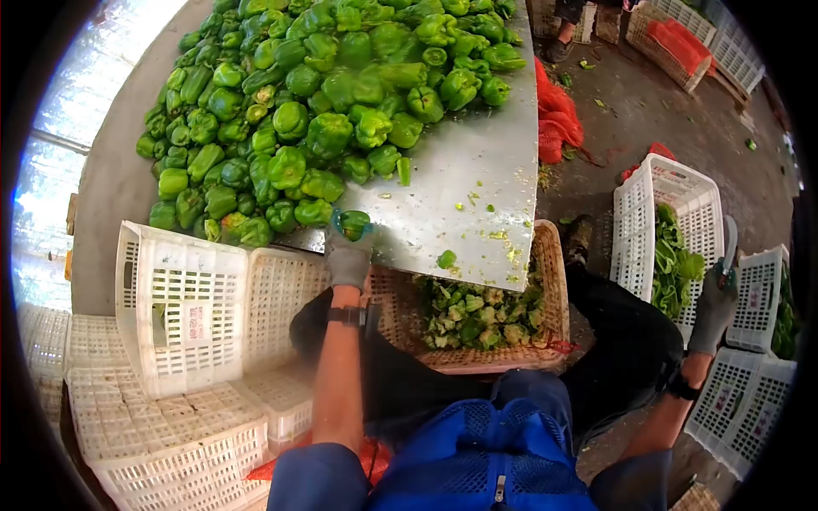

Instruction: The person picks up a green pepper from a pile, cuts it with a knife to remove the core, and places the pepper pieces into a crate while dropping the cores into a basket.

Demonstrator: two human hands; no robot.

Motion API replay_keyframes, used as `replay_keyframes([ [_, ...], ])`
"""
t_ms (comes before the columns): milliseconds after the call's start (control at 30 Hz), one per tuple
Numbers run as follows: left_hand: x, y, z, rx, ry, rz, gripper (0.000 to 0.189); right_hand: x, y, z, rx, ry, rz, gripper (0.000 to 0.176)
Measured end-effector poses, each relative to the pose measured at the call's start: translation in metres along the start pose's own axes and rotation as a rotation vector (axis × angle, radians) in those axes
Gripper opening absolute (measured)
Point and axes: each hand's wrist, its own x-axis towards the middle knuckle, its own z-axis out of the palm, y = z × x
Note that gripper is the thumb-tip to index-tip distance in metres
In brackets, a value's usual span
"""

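Note:
My left hand, in a grey glove, is closed around a green bell pepper at the near edge of the metal table. A large heap of green bell peppers covers the table's far and left parts. Out to the right, my gloved right hand is closed on a curved knife, its pale blade pointing away from me. That hand is beside a white crate with green produce in it. Its fingers are partly hidden.
Between my legs, under the table edge, a crate holds pepper trimmings. White crates stand at left, more at right. Red netting hangs by the table. Another person's foot shows at the top.

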Motion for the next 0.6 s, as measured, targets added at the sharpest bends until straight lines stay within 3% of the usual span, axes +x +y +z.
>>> replay_keyframes([
  [33, -0.002, -0.004, 0.006, -0.190, -0.053, 0.028, 0.078, -0.004, 0.008, -0.002, -0.006, 0.001, 0.003, 0.020],
  [100, -0.017, 0.011, 0.018, -0.160, -0.026, 0.119, 0.081, -0.016, -0.064, -0.029, 0.565, -0.231, 0.520, 0.021],
  [133, -0.025, 0.023, 0.021, -0.038, 0.005, 0.192, 0.083, -0.020, -0.100, -0.039, 0.637, -0.334, 0.567, 0.021],
  [167, -0.035, 0.033, 0.026, 0.083, 0.040, 0.262, 0.086, -0.043, -0.086, 0.002, 0.884, -0.174, 0.431, 0.017],
  [200, -0.046, 0.043, 0.035, 0.029, 0.040, 0.247, 0.090, -0.059, -0.093, 0.012, 0.568, -0.189, 0.149, 0.020],
  [233, -0.059, 0.059, 0.037, 0.026, 0.033, 0.250, 0.090, -0.070, -0.126, 0.009, 0.626, -0.271, 0.300, 0.023],
  [267, -0.070, 0.081, 0.033, 0.148, -0.067, 0.311, 0.088, -0.069, -0.163, -0.002, 0.885, -0.467, 0.537, 0.023],
  [333, -0.090, 0.100, 0.041, 0.271, -0.169, 0.380, 0.087, -0.084, -0.210, 0.006, 0.915, -0.560, 0.589, 0.016],
  [400, -0.107, 0.104, 0.051, 0.105, -0.222, 0.440, 0.082, -0.109, -0.223, 0.035, 0.994, -0.582, 0.454, 0.011],
  [433, -0.111, 0.102, 0.054, 0.103, -0.229, 0.441, 0.082, -0.116, -0.230, 0.043, 0.943, -0.556, 0.259, 0.010],
  [500, -0.117, 0.097, 0.063, -0.007, -0.204, 0.487, 0.077, -0.134, -0.249, 0.056, 0.990, -0.611, 0.248, 0.008],
  [533, -0.122, 0.097, 0.066, -0.229, -0.220, 0.363, 0.074, -0.148, -0.247, 0.072, 0.966, -0.614, 0.107, 0.011],
  [567, -0.127, 0.099, 0.062, -0.231, -0.221, 0.361, 0.074, -0.159, -0.247, 0.084, 0.941, -0.619, -0.033, 0.013],
  [600, -0.132, 0.103, 0.055, -0.334, -0.264, 0.269, 0.071, -0.161, -0.266, 0.076, 0.949, -0.642, 0.079, 0.017],
])
